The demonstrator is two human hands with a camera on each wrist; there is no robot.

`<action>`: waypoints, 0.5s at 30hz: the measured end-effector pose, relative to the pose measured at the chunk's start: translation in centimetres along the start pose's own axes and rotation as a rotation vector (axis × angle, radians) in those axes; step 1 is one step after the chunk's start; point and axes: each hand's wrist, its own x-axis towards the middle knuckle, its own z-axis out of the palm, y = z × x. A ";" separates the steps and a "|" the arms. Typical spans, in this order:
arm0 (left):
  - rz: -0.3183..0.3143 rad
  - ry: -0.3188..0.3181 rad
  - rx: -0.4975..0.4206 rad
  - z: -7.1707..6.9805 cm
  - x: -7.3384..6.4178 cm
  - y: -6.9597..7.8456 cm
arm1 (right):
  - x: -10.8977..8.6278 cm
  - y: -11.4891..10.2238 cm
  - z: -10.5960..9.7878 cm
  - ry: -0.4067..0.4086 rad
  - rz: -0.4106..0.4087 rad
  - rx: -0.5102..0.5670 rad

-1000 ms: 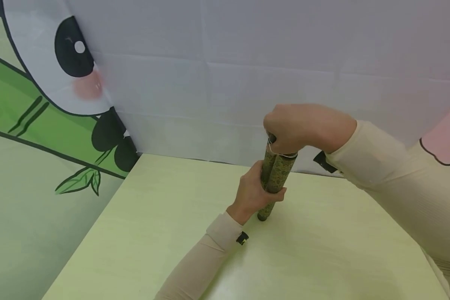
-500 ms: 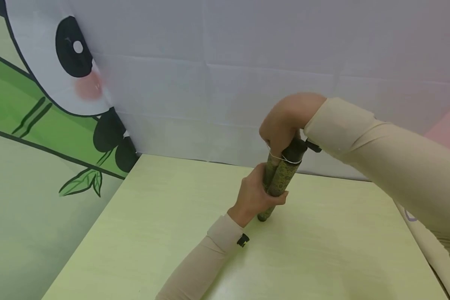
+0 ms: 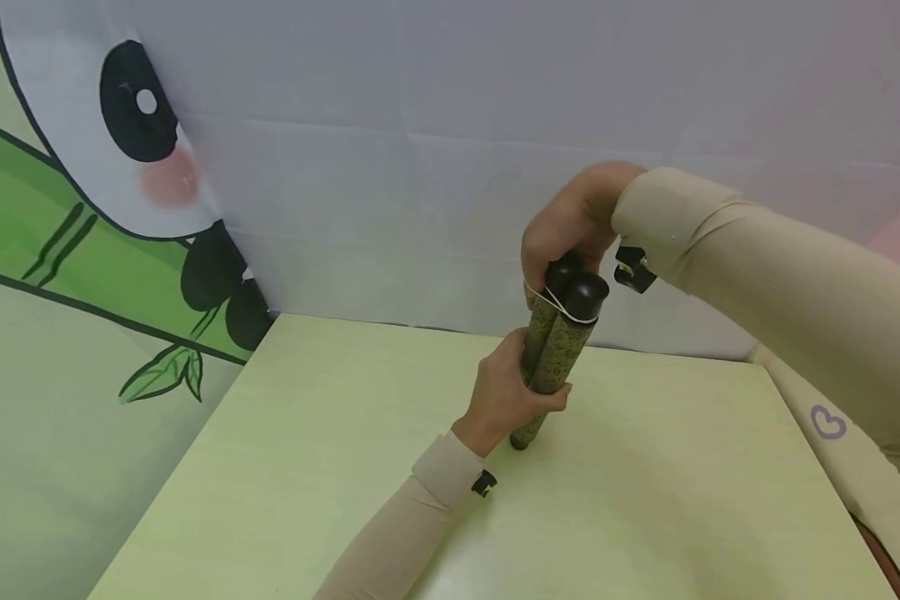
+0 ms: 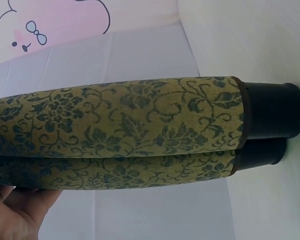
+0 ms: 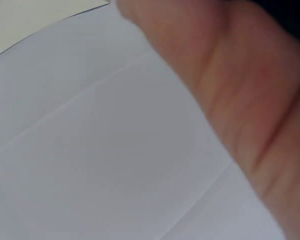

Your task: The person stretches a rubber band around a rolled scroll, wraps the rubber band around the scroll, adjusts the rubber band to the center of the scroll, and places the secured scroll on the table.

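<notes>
A scroll (image 3: 565, 357), rolled in from both sides into two tubes, stands tilted on the table with its lower black ends down. Olive-gold cloth with dark floral scrollwork covers it, filling much of the left wrist view. My left hand (image 3: 501, 390) grips it around its lower middle, thumb across the near side. Thin white string (image 3: 570, 313) loops the two black knobs (image 3: 587, 297) on top. Bent over those knobs, my right hand (image 3: 570, 218) holds the string at their left side; its fingertips are partly hidden. The right wrist view shows only the hand's heel (image 5: 235, 90), blurred.
The pale yellow-green table (image 3: 330, 433) reaches back to a whitish creased sheet (image 3: 390, 208) close behind the scroll. A cartoon-printed wall covering (image 3: 82, 275) borders the left side. On the right hangs a cream covering with a purple heart (image 3: 827, 422).
My right hand has shifted up and behind the top of the scroll, uncovering both black knobs and drawing the string to the left. My left hand keeps its grip in nearly the same place.
</notes>
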 end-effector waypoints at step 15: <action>0.007 0.052 -0.014 0.2 -0.2 -0.6 | 0.5 3.7 -0.3 0.072 -0.127 0.228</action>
